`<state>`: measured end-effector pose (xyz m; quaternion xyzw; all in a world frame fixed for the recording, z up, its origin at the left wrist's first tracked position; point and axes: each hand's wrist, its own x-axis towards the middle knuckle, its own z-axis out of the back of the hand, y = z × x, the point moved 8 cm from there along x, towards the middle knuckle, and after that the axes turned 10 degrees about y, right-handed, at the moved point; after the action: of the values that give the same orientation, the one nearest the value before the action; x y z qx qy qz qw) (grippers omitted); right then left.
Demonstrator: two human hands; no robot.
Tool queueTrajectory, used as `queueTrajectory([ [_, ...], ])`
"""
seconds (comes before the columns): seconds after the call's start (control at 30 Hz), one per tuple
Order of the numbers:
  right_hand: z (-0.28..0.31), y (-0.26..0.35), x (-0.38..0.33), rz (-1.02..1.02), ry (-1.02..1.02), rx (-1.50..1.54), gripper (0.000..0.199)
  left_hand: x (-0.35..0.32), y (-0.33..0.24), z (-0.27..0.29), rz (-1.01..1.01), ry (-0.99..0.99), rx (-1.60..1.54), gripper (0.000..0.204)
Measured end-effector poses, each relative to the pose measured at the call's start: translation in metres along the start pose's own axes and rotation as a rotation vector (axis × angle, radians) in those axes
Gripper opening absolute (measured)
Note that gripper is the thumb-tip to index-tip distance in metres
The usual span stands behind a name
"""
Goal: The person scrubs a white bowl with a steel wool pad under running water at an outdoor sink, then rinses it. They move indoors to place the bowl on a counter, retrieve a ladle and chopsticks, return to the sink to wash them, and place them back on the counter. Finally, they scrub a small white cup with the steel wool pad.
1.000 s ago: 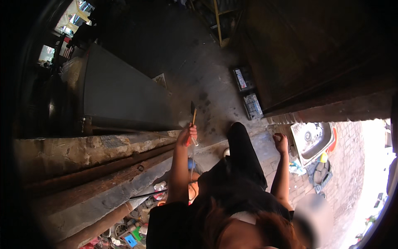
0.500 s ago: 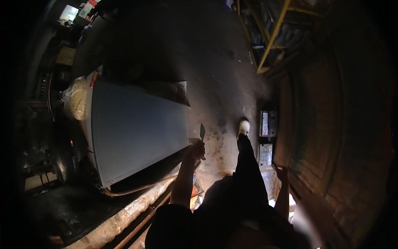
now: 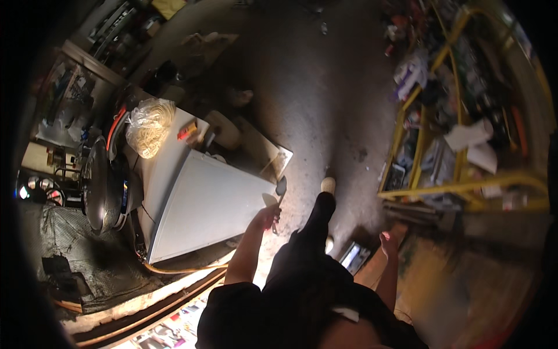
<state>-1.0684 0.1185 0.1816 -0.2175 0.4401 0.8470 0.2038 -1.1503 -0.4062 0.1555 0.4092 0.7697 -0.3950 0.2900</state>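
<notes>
Head view, left hand (image 3: 268, 218): my fingers are curled tight around the handle of a small metal trowel with a dark, rounded blade (image 3: 280, 187); the blade points up and away from me, level with the near corner of the large pale grey metal cabinet (image 3: 203, 209).
Left arm: raised and stretched forward, elbow slightly bent, forearm bare.
Right hand (image 3: 387, 241): hanging low at my side, fingers loosely curled, holding nothing that I can make out.
Doing it well: I judge I should keep the wrist firm and the blade clear of the cabinet edge while I step across the dusty concrete floor (image 3: 325, 104).
Right side: yellow metal shelving rack (image 3: 418, 139), crowded.
</notes>
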Motion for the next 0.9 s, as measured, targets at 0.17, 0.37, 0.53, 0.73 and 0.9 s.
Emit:
queueTrajectory([
  [0.17, 0.046, 0.115, 0.097, 0.041, 0.072, -0.281, 0.035, 0.056, -0.032, 0.003, -0.046, 0.232, -0.269, 0.014],
  [0.37, 0.091, 0.239, 0.240, 0.177, 0.195, -0.412, 0.035, 0.094, -0.182, -0.060, -0.498, 0.254, -0.082, 0.038],
  [0.53, 0.114, 0.449, 0.321, 0.351, 0.359, -0.082, 0.031, 0.088, -0.274, -0.085, -0.285, -0.177, -0.154, 0.017],
  [0.73, 0.112, 0.704, 0.370, 0.667, 0.534, 0.204, 0.035, 0.084, -0.313, -0.070, -0.307, -0.339, -0.306, 0.017],
  [0.9, 0.040, 0.795, 0.510, 0.713, 0.931, 0.380, 0.035, 0.102, -0.274, -0.035, -0.066, -0.633, -0.263, 0.026],
])
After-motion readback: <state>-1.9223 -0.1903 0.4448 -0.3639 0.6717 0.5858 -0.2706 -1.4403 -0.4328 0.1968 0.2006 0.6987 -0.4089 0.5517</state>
